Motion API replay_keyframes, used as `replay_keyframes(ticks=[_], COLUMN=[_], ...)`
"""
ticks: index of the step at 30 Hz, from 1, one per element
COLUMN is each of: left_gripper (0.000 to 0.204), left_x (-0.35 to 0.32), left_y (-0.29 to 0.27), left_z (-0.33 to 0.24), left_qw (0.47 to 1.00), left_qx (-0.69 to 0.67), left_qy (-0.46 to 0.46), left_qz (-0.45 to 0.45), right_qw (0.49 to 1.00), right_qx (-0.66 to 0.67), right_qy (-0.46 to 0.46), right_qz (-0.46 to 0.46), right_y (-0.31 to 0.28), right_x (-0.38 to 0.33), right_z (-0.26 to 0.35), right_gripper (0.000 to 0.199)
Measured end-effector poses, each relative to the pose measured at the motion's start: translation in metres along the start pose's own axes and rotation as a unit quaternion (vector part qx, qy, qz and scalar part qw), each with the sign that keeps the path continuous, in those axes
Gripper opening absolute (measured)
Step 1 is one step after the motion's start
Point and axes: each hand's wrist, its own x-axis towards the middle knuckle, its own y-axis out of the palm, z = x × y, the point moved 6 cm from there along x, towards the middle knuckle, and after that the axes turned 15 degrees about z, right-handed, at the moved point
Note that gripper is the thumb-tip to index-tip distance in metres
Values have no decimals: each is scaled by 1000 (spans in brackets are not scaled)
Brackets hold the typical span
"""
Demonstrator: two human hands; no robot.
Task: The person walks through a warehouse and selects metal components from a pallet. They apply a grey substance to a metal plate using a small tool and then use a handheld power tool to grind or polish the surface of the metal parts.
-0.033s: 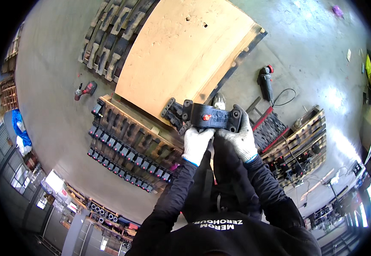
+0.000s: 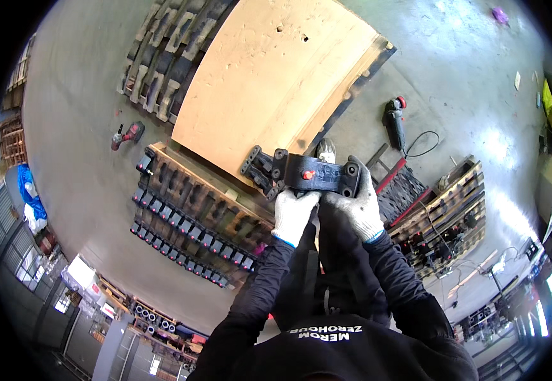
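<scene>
Both my hands wear whitish work gloves and hold a black cast metal bracket in front of my legs. It has a curved middle with a small red plug and lugs with holes at both ends. My left hand grips the lower left edge, its fingers mostly hidden beneath. My right hand wraps round the right end, thumb along the lower edge and fingers up beside the holed lug. Just left of the held bracket, another black metal part with holes lies at the near corner of a wooden board.
At left, a pallet bears rows of black parts with red spots. A red-and-black power tool lies on the floor beyond it. To the right are a corded grinder, a red-edged step and another pallet with dark parts.
</scene>
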Motion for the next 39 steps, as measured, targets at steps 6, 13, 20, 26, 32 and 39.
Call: replay_keyframes(ticks=[6, 13, 20, 26, 32, 39], left_gripper=[30, 29, 39, 30, 24, 20], left_x=[-44, -106, -114, -55, 12, 194], left_y=[-9, -18, -21, -12, 29, 92], left_z=[3, -8, 15, 43, 22, 19], left_qw=[999, 995, 997, 996, 985, 984], left_qx=[21, 43, 54, 15, -56, 44], left_qy=[36, 93, -6, -18, -79, -71], left_qz=[23, -11, -60, -81, -143, -155], right_qw=[999, 975, 964, 961, 960, 950], right_qx=[21, 222, 257, 249, 198, 94], right_qy=[-15, -11, 35, 31, 65, 154], right_qz=[-42, -29, -55, -112, -184, -253], right_y=[29, 61, 39, -50, -157, -293], right_x=[-49, -96, -133, -131, -112, -95], right_z=[6, -22, -38, -42, -47, -99], right_gripper=[81, 55, 56, 53, 54, 54])
